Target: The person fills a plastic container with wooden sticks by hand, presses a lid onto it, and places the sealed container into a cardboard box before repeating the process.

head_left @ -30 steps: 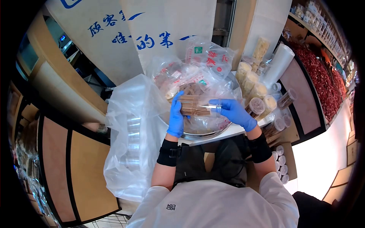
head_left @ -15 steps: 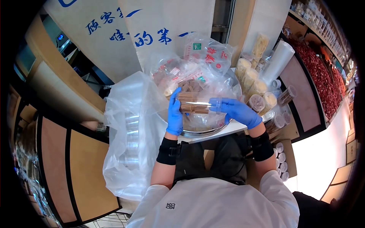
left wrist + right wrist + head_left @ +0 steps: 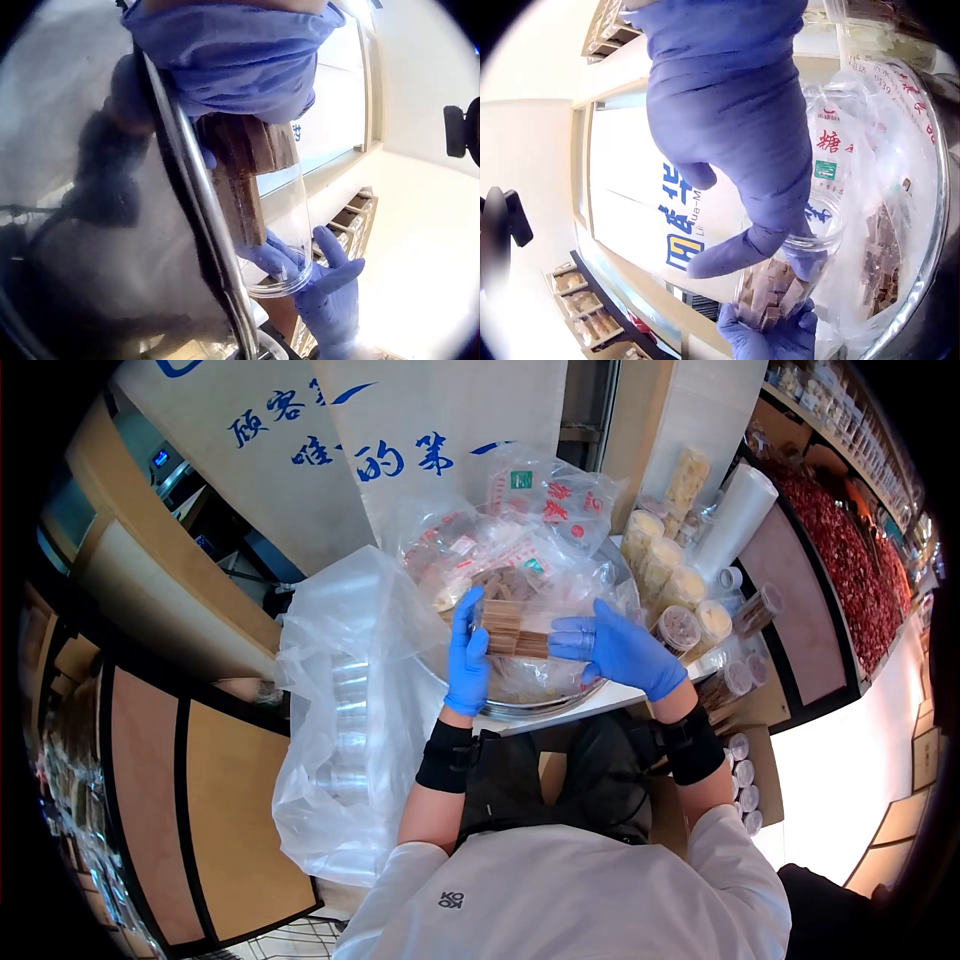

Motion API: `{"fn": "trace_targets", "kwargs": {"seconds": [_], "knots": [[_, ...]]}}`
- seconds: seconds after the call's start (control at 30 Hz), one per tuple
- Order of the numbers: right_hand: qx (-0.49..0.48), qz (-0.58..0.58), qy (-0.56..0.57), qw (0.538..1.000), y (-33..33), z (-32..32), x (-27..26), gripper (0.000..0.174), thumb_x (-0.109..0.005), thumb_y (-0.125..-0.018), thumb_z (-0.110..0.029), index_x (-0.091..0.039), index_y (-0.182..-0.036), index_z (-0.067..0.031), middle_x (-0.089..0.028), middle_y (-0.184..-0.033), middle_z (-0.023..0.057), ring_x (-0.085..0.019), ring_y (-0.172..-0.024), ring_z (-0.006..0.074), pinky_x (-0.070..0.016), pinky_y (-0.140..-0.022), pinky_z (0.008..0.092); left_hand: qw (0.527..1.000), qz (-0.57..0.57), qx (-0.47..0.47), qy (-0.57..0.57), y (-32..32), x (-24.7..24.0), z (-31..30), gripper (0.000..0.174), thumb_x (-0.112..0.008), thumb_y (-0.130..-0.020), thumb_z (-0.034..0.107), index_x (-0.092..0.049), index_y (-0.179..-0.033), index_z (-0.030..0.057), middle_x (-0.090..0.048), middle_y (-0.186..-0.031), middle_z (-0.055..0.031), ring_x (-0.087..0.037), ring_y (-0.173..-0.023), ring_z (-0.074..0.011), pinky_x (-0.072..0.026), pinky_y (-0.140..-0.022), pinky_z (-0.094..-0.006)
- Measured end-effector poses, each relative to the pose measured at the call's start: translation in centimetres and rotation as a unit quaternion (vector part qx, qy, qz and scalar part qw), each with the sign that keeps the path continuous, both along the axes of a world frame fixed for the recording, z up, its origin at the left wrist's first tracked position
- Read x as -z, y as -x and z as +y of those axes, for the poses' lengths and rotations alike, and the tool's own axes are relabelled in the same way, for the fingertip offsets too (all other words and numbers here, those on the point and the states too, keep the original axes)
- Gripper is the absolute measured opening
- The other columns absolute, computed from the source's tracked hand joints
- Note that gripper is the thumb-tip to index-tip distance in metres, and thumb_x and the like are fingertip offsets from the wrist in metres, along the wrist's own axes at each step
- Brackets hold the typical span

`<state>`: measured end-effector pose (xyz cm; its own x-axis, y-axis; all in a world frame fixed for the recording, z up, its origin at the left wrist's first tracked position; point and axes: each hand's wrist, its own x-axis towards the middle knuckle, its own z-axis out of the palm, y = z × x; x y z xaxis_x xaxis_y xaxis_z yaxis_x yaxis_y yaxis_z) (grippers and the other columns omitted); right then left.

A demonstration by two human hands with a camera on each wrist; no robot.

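Note:
A clear jar (image 3: 518,622) partly filled with flat brown pieces lies sideways above a round metal tray (image 3: 530,711). The left hand (image 3: 468,660), in a blue glove, grips its closed end. At the uncapped mouth is the gloved right hand (image 3: 625,652); in the right wrist view some fingers of this hand (image 3: 735,135) reach into the mouth while the index finger or thumb stays outside. Brown pieces (image 3: 244,169) fill the part of the jar near the left hand in the left wrist view. More brown pieces (image 3: 883,259) lie in a plastic bag on the tray.
Plastic bags with red print (image 3: 555,505) cover the tray's far side. Filled jars (image 3: 685,588) and a plastic roll (image 3: 735,525) stand to the right. A large translucent bag of stacked clear containers (image 3: 350,740) is at left. Below right sits a box of lidded jars (image 3: 745,798).
The right hand has turned and spread its thumb side upward, its fingers now at and inside the jar mouth. The left hand still holds the jar, with slight shifts in position.

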<state>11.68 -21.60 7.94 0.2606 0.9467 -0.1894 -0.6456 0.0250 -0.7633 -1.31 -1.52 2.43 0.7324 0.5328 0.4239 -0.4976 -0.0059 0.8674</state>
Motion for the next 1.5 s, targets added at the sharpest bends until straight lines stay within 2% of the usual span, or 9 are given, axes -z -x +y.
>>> {"fn": "trace_targets", "kwargs": {"seconds": [0.3,0.47,0.57,0.63,0.77,0.83,1.03,1.43,1.5], "knots": [[0.182,-0.213,0.047,0.959,-3.2,-0.7,3.9,0.048,-0.045,-0.096,-0.042,-0.06,-0.108,0.0024,-0.066,-0.091,0.0111,-0.064,-0.091,0.0256,-0.0523,-0.068,0.0324,0.979,0.015,-0.042,0.198,-0.1,0.7,0.9,0.052,-0.041,-0.095,0.042,-0.039,-0.138,0.0136,-0.049,-0.128,-0.0049,-0.05,-0.11,-0.0167,-0.0441,-0.086,-0.0309],[0.064,-0.715,0.16,0.678,-4.2,1.6,9.8,0.023,-0.053,-0.085,-0.015,-0.064,-0.098,0.0013,-0.066,-0.092,0.0176,-0.063,-0.084,0.0327,-0.0503,-0.078,0.0392,0.967,-0.006,-0.069,0.246,-0.7,1.2,1.4,0.049,-0.039,-0.095,0.042,-0.041,-0.137,0.0163,-0.055,-0.113,-0.0031,-0.054,-0.089,-0.0138,-0.0433,-0.061,-0.0267],[0.031,-0.77,0.104,0.629,-2.8,5.4,11.7,0.031,-0.054,-0.082,-0.009,-0.06,-0.112,-0.0052,-0.06,-0.111,0.0159,-0.059,-0.098,0.0331,-0.0468,-0.086,0.0395,0.965,-0.01,-0.063,0.255,-0.6,1.3,1.6,0.051,-0.041,-0.093,0.043,-0.041,-0.137,0.016,-0.054,-0.114,-0.0025,-0.054,-0.089,-0.014,-0.0427,-0.058,-0.0262],[-0.028,-0.891,-0.054,0.449,-2.1,7.9,12.6,0.032,-0.053,-0.082,-0.014,-0.059,-0.112,-0.0026,-0.057,-0.113,0.0211,-0.057,-0.1,0.0342,-0.0444,-0.09,0.0397,0.965,-0.015,-0.055,0.257,-0.8,1.6,1.9,0.054,-0.044,-0.092,0.045,-0.039,-0.138,0.0161,-0.052,-0.118,-0.0022,-0.053,-0.093,-0.0146,-0.0436,-0.06,-0.0264],[-0.083,-0.816,-0.016,0.572,0.9,10.7,11.7,0.034,-0.052,-0.083,-0.014,-0.057,-0.115,-0.0013,-0.058,-0.111,0.0212,-0.058,-0.099,0.0336,-0.0447,-0.089,0.0398,0.957,-0.031,-0.06,0.282,-0.9,1.4,1.5,0.048,-0.041,-0.094,0.041,-0.045,-0.134,0.0149,-0.056,-0.111,-0.0035,-0.055,-0.086,-0.0135,-0.043,-0.057,-0.0264],[-0.092,-0.969,-0.026,0.229,1.4,11.4,12.3,0.03,-0.052,-0.082,-0.014,-0.06,-0.108,0.0011,-0.061,-0.105,0.0199,-0.06,-0.095,0.0326,-0.047,-0.085,0.0404,0.957,-0.025,-0.052,0.283,-0.9,1.2,1.5,0.048,-0.041,-0.094,0.041,-0.045,-0.134,0.0148,-0.056,-0.112,-0.0037,-0.055,-0.086,-0.0136,-0.0433,-0.057,-0.0262],[-0.14,-0.869,0.1,0.464,2.6,11.7,9.0,0.027,-0.054,-0.081,-0.016,-0.061,-0.103,-0.0029,-0.064,-0.093,0.0171,-0.063,-0.083,0.0301,-0.0515,-0.071,0.038,0.954,-0.032,-0.048,0.293,-1.1,1.6,1.6,0.049,-0.043,-0.093,0.044,-0.047,-0.132,0.0156,-0.056,-0.114,-0.0013,-0.054,-0.092,-0.0124,-0.0425,-0.064,-0.0251],[-0.142,-0.926,0.099,0.334,2.0,12.1,11.3,0.019,-0.058,-0.079,-0.017,-0.065,-0.093,-0.0076,-0.066,-0.089,0.0118,-0.065,-0.074,0.0273,-0.0526,-0.065,0.0383,0.953,-0.016,-0.048,0.299,-0.9,0.6,1.2,0.047,-0.041,-0.094,0.042,-0.046,-0.133,0.0161,-0.055,-0.114,-0.0018,-0.053,-0.091,-0.0126,-0.0432,-0.065,-0.0254],[-0.118,-0.904,0.094,0.401,1.8,10.8,10.5,0.019,-0.056,-0.08,-0.021,-0.068,-0.089,-0.0082,-0.067,-0.089,0.0124,-0.066,-0.075,0.0284,-0.0527,-0.064,0.0394,0.956,-0.013,-0.04,0.29,-0.7,0.8,1.3,0.046,-0.042,-0.094,0.041,-0.046,-0.133,0.0163,-0.055,-0.113,-0.0018,-0.053,-0.089,-0.0125,-0.0427,-0.063,-0.025]]}}
